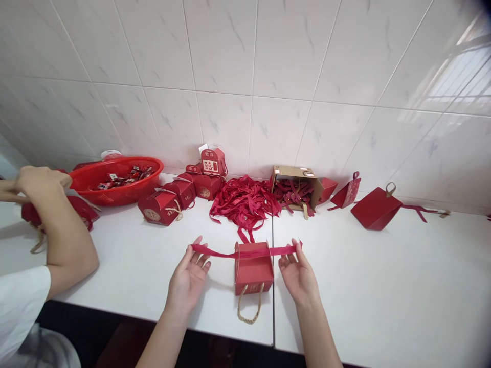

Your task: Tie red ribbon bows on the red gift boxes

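A small red gift box (253,270) with a gold rope handle stands on the white table (368,286) near its front edge. A red ribbon (245,252) lies stretched across the top of the box. My left hand (188,278) pinches the ribbon's left end. My right hand (297,273) pinches its right end. Both hands sit level with the box, one on each side, fingers partly spread below the pinch.
A pile of red ribbons (245,201) and a cardboard box of ribbons (297,191) lie behind. Finished red boxes (180,194) stand left of them, beside a red basket (117,179). Flat red boxes (374,207) lie at the right. Another person's arm (61,230) works at the far left.
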Available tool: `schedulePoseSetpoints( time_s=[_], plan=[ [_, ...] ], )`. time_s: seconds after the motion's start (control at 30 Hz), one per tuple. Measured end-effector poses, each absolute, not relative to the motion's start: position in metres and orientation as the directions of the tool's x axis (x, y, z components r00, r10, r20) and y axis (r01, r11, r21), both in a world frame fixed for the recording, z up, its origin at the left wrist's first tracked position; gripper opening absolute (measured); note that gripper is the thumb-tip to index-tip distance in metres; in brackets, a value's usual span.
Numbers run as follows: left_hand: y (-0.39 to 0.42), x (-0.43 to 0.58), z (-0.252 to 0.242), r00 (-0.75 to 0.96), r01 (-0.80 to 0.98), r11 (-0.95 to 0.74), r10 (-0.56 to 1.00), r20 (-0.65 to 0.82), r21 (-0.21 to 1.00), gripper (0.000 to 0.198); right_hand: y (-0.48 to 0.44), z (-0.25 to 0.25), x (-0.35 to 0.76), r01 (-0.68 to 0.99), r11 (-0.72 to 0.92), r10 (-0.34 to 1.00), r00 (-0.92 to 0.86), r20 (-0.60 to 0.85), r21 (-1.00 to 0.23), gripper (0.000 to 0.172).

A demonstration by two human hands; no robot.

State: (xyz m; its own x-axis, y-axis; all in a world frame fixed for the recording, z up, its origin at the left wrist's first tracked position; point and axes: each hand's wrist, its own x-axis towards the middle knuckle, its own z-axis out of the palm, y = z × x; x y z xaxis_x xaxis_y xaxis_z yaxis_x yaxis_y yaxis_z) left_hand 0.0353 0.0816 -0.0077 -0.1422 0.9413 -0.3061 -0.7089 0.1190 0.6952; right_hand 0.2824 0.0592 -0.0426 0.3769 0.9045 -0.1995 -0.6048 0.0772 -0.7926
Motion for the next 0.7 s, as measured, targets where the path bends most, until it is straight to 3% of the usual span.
schedulePoseSetpoints(
  time_s=[0.13, 0.27, 0.4, 0.57, 0.7],
  plan=[
    [0.084, 0.030, 0.009, -0.256, -0.635, -0.043, 0.954, -0.158, 0.771, 0.016, 0.061, -0.015, 0.293, -0.516, 0.250, 0.833, 0.546, -0.090, -0.819, 0.033],
    [0.087, 0.036, 0.036, -0.307, -0.548, -0.200, 0.951, 0.027, 0.812, 0.015, 0.059, 0.016, 0.297, -0.279, 0.316, 0.789, 0.607, 0.088, -0.907, 0.027],
    [0.093, 0.049, 0.061, -0.200, -0.438, -0.234, 0.967, 0.160, 0.868, 0.021, 0.060, 0.044, 0.295, 0.026, 0.360, 0.801, 0.503, 0.324, -0.933, 0.024],
    [0.097, 0.067, 0.082, -0.143, -0.224, -0.356, 0.933, 0.331, 0.907, 0.028, 0.067, 0.070, 0.289, 0.134, 0.491, 0.782, 0.366, 0.504, -0.861, 0.015],
    [0.098, 0.076, 0.098, -0.058, -0.178, -0.406, 0.914, 0.402, 0.897, 0.023, 0.070, 0.084, 0.286, 0.246, 0.576, 0.720, 0.297, 0.627, -0.779, 0.018]
  ],
)
